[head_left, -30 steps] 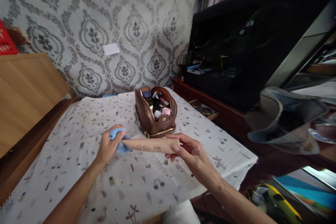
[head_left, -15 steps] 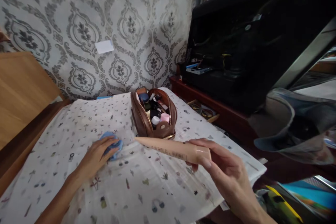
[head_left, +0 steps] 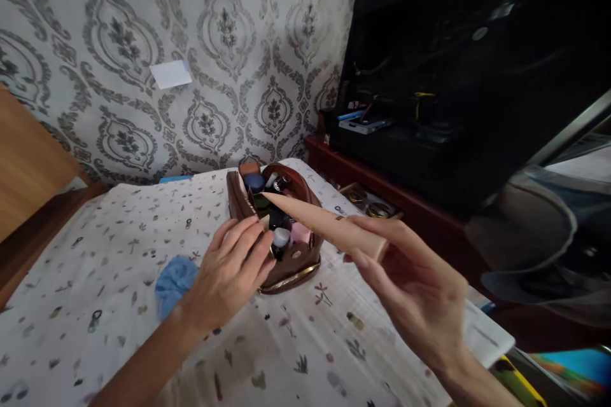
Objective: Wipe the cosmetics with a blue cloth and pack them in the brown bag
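Observation:
A brown cosmetic bag [head_left: 298, 272] lies unzipped on the cloth-covered table, several jars, bottles and small items packed inside. My right hand [head_left: 415, 280] grips a peach-coloured squeeze tube [head_left: 329, 222] by its cap end. The tube's flat tip points left over the bag's opening. My left hand [head_left: 238, 264] is on the near left edge of the bag, fingers bent over the rim and the thumb hidden. Left of that wrist lies a crumpled blue cloth [head_left: 175, 283], touched by neither set of fingers. A white-lidded jar [head_left: 281, 237] and a pink lid [head_left: 300, 233] show inside the bag.
The table carries a white printed cloth [head_left: 143, 229]. At the right stands a large black screen [head_left: 453, 76] on a dark red stand [head_left: 319, 149], with an open tray of bangles [head_left: 372, 200] below. A wooden panel [head_left: 33, 165] borders the left side.
My left hand has let go of the blue cloth and moved right to the bag's edge. My right hand has brought the tube forward over the bag. The view has shifted slightly.

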Motion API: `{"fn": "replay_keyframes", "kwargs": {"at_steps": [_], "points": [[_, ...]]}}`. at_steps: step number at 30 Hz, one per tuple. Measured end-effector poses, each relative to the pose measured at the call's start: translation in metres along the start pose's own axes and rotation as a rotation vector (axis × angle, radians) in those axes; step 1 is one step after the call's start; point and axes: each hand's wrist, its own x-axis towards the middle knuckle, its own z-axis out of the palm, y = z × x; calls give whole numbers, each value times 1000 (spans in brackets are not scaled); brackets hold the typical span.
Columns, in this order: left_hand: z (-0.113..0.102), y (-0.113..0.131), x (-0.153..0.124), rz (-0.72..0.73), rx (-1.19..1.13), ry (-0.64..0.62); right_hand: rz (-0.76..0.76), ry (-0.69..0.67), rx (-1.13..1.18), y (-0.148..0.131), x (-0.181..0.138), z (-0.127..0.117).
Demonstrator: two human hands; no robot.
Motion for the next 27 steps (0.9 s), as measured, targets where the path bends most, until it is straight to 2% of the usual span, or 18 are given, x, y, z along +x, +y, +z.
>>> {"fn": "replay_keyframes", "kwargs": {"at_steps": [4,8,21,27], "points": [[16,4,14,26,-19,-74,-164,-55,-78,11,13,17],[27,8,15,27,-33,-132,-250,-86,-103,20,20,29],[32,12,12,-46,-71,-81,-233,-302,-135,27,39,48],[32,12,11,-50,-106,-102,-221,-344,-111,33,43,60]]}}
